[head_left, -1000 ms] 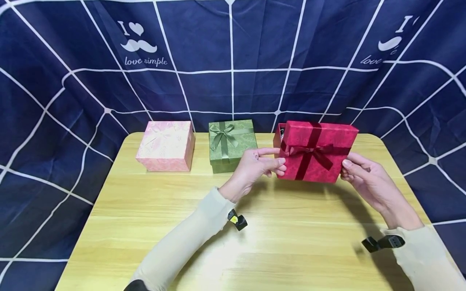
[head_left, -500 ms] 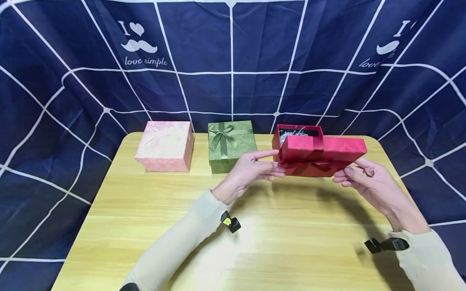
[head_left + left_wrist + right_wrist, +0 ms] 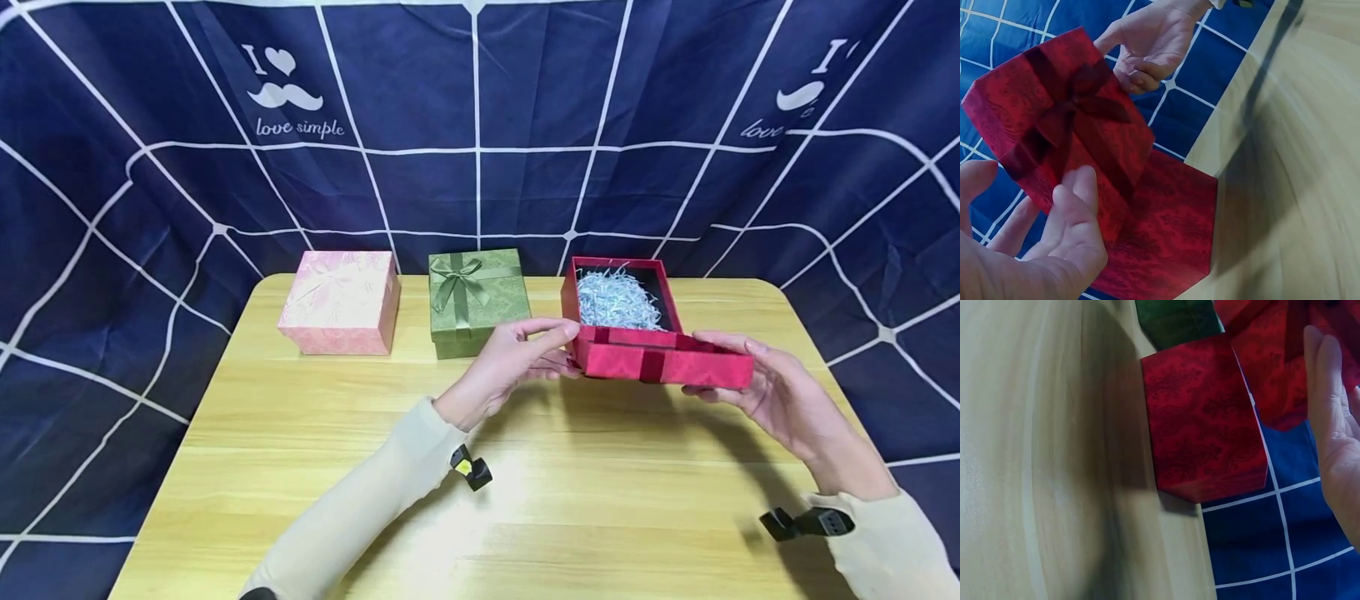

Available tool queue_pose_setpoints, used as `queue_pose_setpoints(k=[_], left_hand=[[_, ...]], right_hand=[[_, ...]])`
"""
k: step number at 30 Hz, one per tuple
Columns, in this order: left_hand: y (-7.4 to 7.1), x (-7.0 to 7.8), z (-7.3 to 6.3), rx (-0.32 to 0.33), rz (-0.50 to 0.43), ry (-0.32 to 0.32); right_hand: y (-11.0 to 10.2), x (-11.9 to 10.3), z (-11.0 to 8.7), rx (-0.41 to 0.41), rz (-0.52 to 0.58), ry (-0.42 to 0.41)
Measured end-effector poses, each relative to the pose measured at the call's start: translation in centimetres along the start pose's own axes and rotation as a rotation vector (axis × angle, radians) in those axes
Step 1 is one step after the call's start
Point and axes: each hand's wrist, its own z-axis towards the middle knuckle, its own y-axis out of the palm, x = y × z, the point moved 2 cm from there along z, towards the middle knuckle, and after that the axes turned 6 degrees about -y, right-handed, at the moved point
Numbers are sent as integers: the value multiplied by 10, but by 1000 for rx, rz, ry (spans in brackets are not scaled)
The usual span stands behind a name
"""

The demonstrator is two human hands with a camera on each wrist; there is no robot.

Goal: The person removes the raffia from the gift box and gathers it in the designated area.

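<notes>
Lid (image 3: 667, 364) and red box (image 3: 570, 304), both in a dark-figured red, are at the back right of the table (image 3: 450, 533), the lid held up off the tabletop in front of the box and hiding most of its front wall in the head view. The left hand (image 3: 517, 362) pinches the lid's left end, thumb on top and fingers underneath; the right hand (image 3: 780, 400) grips the opposite end, its fingers split above and below the edge. Both hands are thus clamped on the same piece, well apart from each other. The lid is tilted with its hollow side upward, and the left wrist view shows the ribbon bow (image 3: 1069, 112) on the face turned down toward that camera. Whether the lid touches the box cannot be told. Inside the open box, pale blue shredded paper (image 3: 618, 300) heaps toward the left, with dark lining showing on the right. To the left stands a green box (image 3: 491, 302) with its own bow, then a pink box (image 3: 341, 292), both lidded. Behind them hangs a navy cloth (image 3: 540, 192) crossed by white lines. Cream sleeves (image 3: 375, 500) cover the forearms.
</notes>
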Motion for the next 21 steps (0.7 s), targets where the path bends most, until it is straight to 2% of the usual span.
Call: queue_pose_setpoints(k=[6, 9, 15, 21], left_hand=[[1, -6, -2, -1, -24, 14], [1, -8, -5, -8, 15, 25], [-1, -15, -9, -25, 78, 54], [-2, -27, -9, -19, 58, 50]], right_hand=[[4, 1, -4, 106, -133, 98], [6, 3, -6, 127, -239, 94], [7, 9, -12, 96, -417, 71], [9, 14, -23, 143, -682, 135]])
